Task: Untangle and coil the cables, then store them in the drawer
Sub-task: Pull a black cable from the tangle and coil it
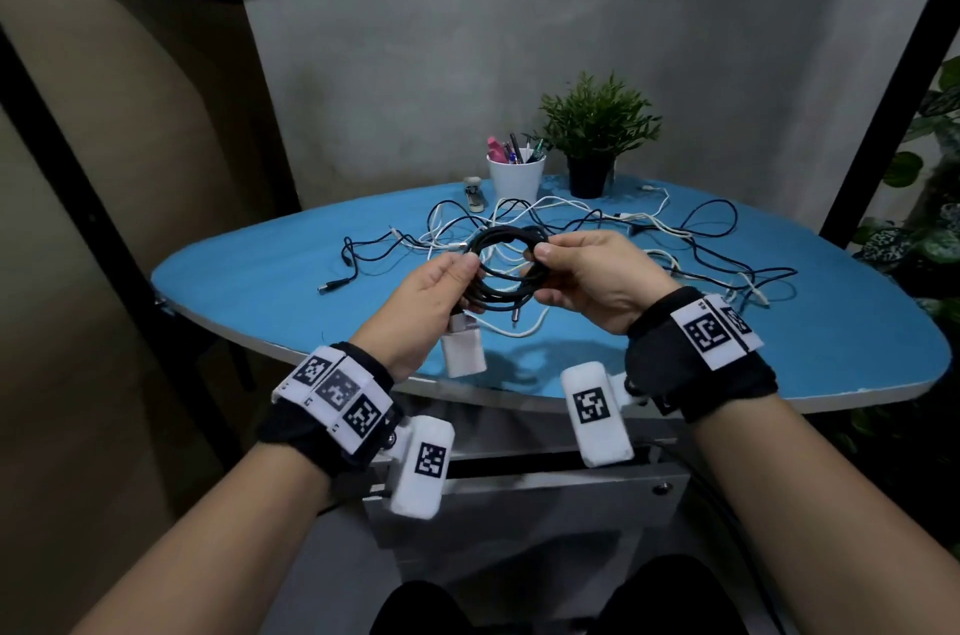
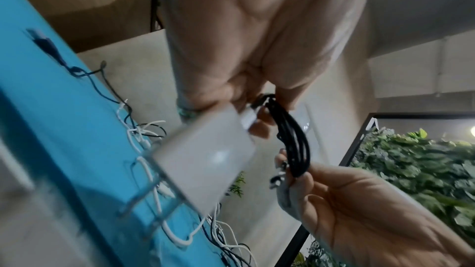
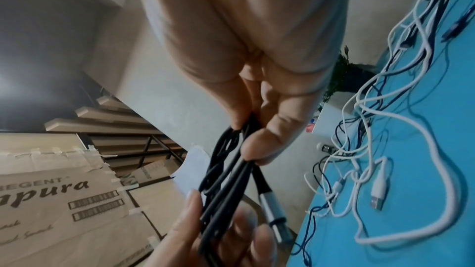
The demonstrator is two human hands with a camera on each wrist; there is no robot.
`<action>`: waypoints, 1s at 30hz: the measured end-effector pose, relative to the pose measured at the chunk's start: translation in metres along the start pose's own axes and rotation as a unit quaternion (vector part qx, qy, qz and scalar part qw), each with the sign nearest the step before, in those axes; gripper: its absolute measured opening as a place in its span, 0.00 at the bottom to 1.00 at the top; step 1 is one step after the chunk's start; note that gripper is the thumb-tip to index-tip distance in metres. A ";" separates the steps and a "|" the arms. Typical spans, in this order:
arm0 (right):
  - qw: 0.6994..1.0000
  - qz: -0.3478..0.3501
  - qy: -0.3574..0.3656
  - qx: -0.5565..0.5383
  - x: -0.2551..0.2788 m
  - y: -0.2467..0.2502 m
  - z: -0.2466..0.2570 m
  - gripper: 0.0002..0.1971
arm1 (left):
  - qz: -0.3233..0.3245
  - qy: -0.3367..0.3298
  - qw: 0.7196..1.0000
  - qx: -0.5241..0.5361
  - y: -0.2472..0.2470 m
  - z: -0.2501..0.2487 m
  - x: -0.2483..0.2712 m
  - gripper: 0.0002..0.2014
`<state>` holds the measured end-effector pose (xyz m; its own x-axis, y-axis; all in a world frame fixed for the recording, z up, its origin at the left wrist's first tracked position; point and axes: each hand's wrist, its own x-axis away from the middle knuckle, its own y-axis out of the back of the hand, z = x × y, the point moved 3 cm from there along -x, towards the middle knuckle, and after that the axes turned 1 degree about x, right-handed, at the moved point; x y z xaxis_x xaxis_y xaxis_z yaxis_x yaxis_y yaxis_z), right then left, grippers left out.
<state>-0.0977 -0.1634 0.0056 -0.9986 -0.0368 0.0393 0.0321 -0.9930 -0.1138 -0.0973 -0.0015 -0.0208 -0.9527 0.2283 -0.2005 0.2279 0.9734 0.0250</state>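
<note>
On the far left we've got tan cardboard boxes (image 1: 130,167) with printed lettering and tape strips, matte and creased. Then the table (image 1: 249,281), a rounded top with a flat bright-blue surface and a pale edge.

Our left hand (image 1: 431,302) sits above the near edge, fingers (image 2: 259,127) curled and pinched on the left side of the black cable coil (image 1: 506,271), a bundle of thin, smooth, rubbery loops held in the air between both hands. A white rectangular charger block (image 1: 464,348) hangs under that hand; its plug end seems tucked into the same grip, though the left wrist view is blurry there. A silver metal connector (image 3: 273,214) dangles off the coil's lower end.

Our right hand (image 1: 597,281) pinches the coil's right side, thumb on top and fingers (image 3: 264,143) clamped underneath.

Behind and to the right, a loose tangle of white and dark cables (image 1: 649,239) sprawls over the table, not coiled, one white USB plug (image 3: 377,200) lying flat. At the back stand a small stapler (image 1: 474,194), a white pen cup (image 1: 516,177) and a potted green plant (image 1: 597,130). A black frame post (image 1: 893,78) and leafy foliage (image 1: 930,229) close off the right side.
</note>
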 end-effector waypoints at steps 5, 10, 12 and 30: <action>0.999 0.035 -0.026 -0.022 -0.007 -0.029 -0.011 0.06 | -0.071 0.068 0.987 0.126 0.022 0.007 0.007 0.14; 0.997 0.068 -0.024 0.006 -0.014 -0.061 -0.017 0.06 | -0.140 0.085 0.970 0.181 0.043 -0.002 0.014 0.13; 0.997 0.073 -0.012 0.031 -0.017 -0.072 -0.018 0.08 | -0.149 0.080 0.971 0.167 0.051 -0.004 0.017 0.13; 0.985 0.167 0.041 0.031 -0.009 -0.105 -0.027 0.04 | -0.176 0.003 0.984 0.010 0.078 -0.015 0.023 0.12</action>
<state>-0.0928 -0.0553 -0.0098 -0.9322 -0.3550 -0.0710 0.3586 -0.9323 -0.0462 -0.1042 0.0803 -0.0087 -0.9746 -0.1233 -0.1869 -0.1133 0.9915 -0.0634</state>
